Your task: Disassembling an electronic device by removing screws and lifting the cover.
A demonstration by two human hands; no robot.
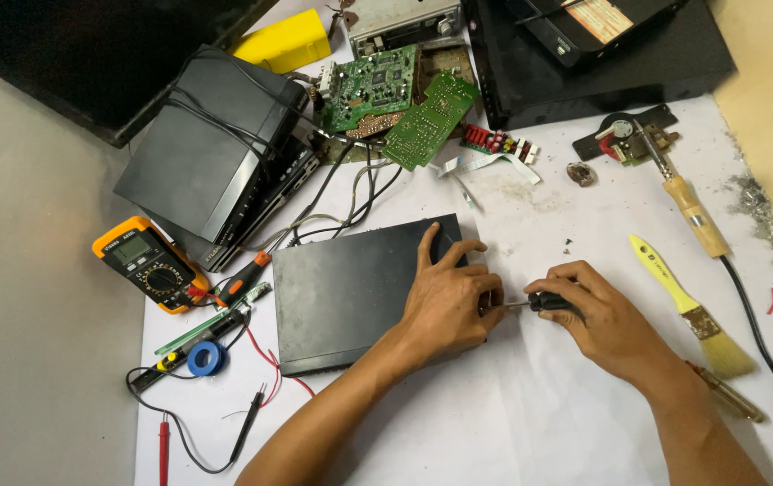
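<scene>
A flat black metal device case (341, 288) lies on the white sheet (512, 405) in the middle. My left hand (445, 297) rests on the case's right end, fingers spread over its top and edge. My right hand (598, 315) grips a small black-handled screwdriver (544, 303) held level, its thin shaft pointing left at the case's right side, close to my left fingertips.
Green circuit boards (395, 99) and black units (215, 144) lie at the back. An orange multimeter (148, 263) with probe leads, blue tape roll (206, 358) and small tools sit left. A soldering iron (688, 207) and yellow-handled brush (688, 306) lie right.
</scene>
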